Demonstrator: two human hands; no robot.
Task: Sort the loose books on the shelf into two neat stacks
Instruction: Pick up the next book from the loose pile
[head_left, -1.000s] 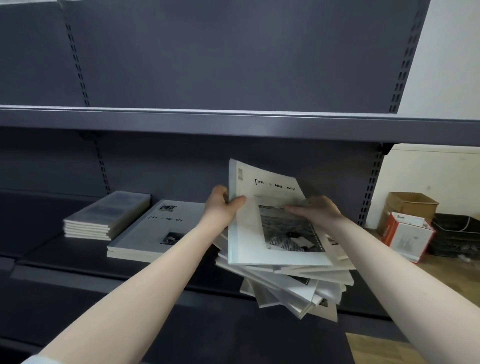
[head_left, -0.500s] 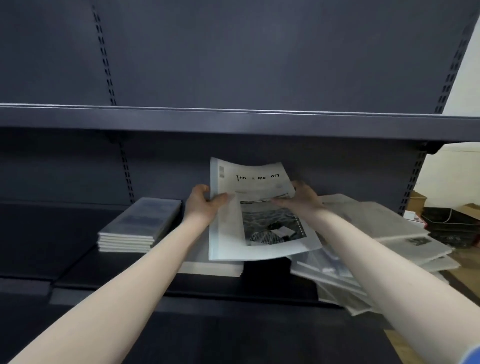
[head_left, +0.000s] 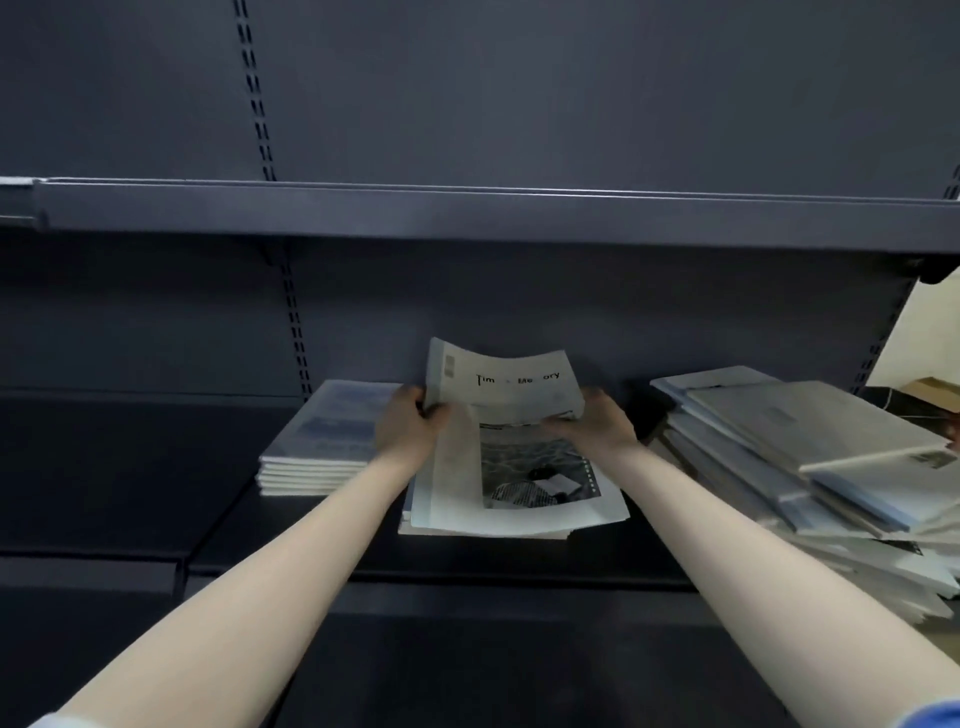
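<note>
both hands, left (head_left: 410, 428) and right (head_left: 597, 426), grip the white book (head_left: 519, 462) over its stack; neat pile (head_left: 322, 441) left, messy heap (head_left: 810, 467) crowding right

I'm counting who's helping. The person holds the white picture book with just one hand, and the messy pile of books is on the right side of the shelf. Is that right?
Not quite. Both hands hold the white picture book: the left hand grips its left edge and the right hand holds its right edge, as the head view shows. The messy pile is indeed on the right side of the shelf.

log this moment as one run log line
step: placing white book on middle stack | left hand: grips book | right hand: grips book | loose pile: unsorted
</note>
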